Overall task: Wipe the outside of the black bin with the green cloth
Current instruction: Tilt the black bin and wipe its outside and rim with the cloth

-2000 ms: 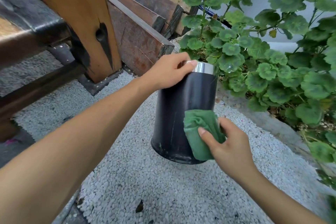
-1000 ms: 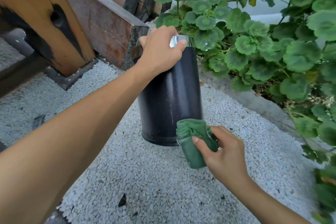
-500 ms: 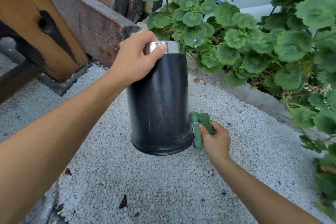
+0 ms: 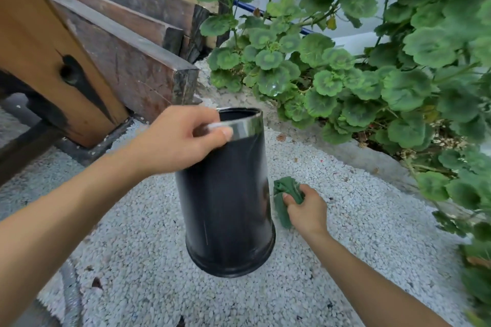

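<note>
Bin (image 4: 225, 194) sits on the gravel (image 4: 345, 220), steadied by the left hand (image 4: 180, 141), grip pinched on the metal rim (image 4: 247, 125), leaving the wall exposed. Cloth (image 4: 285, 194) is bunched in the right hand (image 4: 305, 210), grip clenched round it, low beside the right wall; contact cannot be told.

I see a tall black round bin (image 4: 225, 207) with faint pale streaks down its side and a mirror-silver metal band (image 4: 247, 127) at the rim. The crumpled fabric cloth (image 4: 285, 194) is dark green. The pebbled gravel ground (image 4: 345, 220) is speckled white and grey. The round-leaved plant (image 4: 332, 79) is green, each leaf ringed darker. The wooden post (image 4: 39, 48) is orange-brown with black marks.
</note>
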{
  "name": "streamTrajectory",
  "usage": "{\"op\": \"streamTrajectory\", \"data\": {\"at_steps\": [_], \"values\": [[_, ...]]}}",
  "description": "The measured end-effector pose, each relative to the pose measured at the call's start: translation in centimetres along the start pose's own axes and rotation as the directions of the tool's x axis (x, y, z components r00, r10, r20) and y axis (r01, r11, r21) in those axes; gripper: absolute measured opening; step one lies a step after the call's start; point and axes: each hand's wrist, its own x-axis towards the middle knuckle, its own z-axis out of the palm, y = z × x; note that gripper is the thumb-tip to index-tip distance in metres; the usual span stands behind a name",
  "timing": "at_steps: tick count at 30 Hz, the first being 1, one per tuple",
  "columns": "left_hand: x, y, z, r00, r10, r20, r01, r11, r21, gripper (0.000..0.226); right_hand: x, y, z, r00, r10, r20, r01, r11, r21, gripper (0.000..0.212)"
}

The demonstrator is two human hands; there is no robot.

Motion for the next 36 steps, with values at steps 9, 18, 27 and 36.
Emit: {"op": "streamTrajectory", "data": {"at_steps": [9,18,27,36], "values": [[-6.6,10.7,9.5,0.938,-0.111,0.328,0.001,0.947,0.320,0.036,-1.6,2.2,-6.1,0.985,0.136,0.103,-0.168,0.872,0.459,0.010],[-5.4,12.0,12.2,0.861,-0.342,0.377,0.256,0.931,0.259,0.019,-2.8,1.9,-6.4,0.958,0.232,0.170,-0.287,0.803,0.523,0.013],[-3.0,0.3,-2.7,0.895,-0.423,0.142,0.380,0.889,0.255,0.028,-4.7,-2.9,-7.1,0.948,0.109,0.297,-0.293,0.662,0.690,0.019],[-2.0,-8.7,-3.6,0.851,-0.474,-0.225,0.515,0.836,0.190,0.034,-16.8,-10.9,3.3,0.753,-0.599,0.274,0.557,0.801,0.220,0.028]]}}
